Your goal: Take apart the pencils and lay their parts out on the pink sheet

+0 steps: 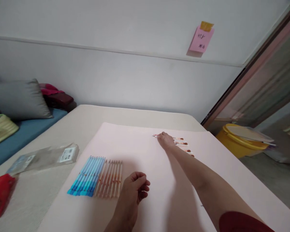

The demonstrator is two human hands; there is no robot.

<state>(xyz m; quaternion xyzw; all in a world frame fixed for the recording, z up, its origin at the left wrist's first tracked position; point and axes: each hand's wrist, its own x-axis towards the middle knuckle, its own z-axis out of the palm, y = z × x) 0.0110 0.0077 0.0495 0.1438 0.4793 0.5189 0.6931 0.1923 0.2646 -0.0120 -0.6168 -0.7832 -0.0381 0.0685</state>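
My right hand reaches to the far part of the pink sheet, its fingers closed over a pen whose thin tip sticks out to the left. Beside and partly under that hand and forearm lie several pale pens with brown ends. My left hand hovers nearer to me with curled fingers, thumb against the index finger and nothing visible between them. Just left of it, a row of clear pens with brownish markings lies side by side with a row of blue pens, tips pointing away.
A pink sheet covers much of the pale table. At left lie a clear plastic sleeve and a red packet. A yellow bin stands past the right edge. A wall closes off the back.
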